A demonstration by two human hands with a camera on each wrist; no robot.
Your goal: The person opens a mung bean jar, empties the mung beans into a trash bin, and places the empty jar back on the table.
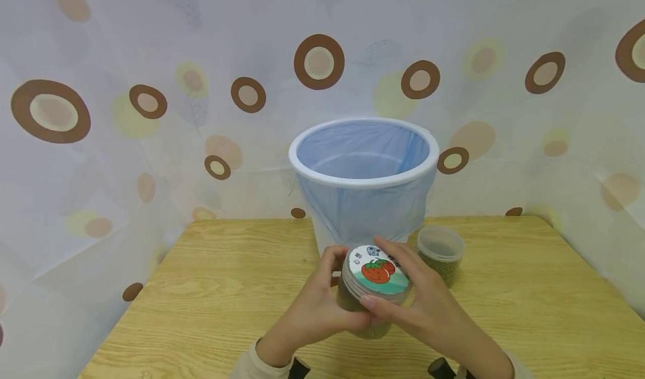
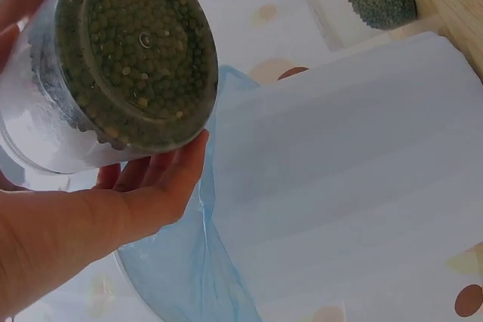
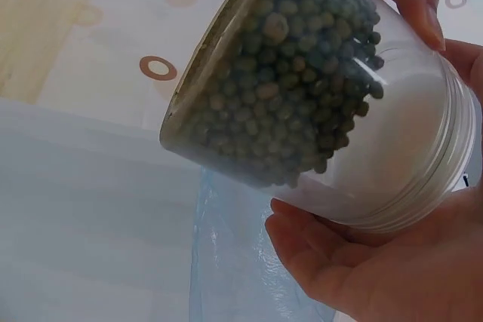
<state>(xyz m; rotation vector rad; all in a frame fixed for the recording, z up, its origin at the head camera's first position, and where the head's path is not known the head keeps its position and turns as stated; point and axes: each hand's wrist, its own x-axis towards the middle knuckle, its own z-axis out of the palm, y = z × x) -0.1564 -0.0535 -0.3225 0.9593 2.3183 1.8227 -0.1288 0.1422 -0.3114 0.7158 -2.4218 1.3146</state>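
Both hands hold a clear plastic jar [image 1: 374,331] above the wooden table, partly filled with small green beans [image 3: 290,81]. On its lid [image 1: 380,271] is a label with red tomatoes. My left hand [image 1: 319,306] grips the jar's body from the left, thumb across the near side. The right hand [image 1: 428,303] curls over the lid, its thumb at the near rim and its fingers at the far side. In the left wrist view the jar's base [image 2: 143,50] faces the camera, and beans show through it.
Behind the hands stands a white bucket [image 1: 363,183] lined with a thin blue bag [image 1: 373,211]. A second clear jar [image 1: 440,254] with green grains stands to its right on the wooden table [image 1: 227,278]. A dotted cloth [image 1: 272,138] hangs behind.
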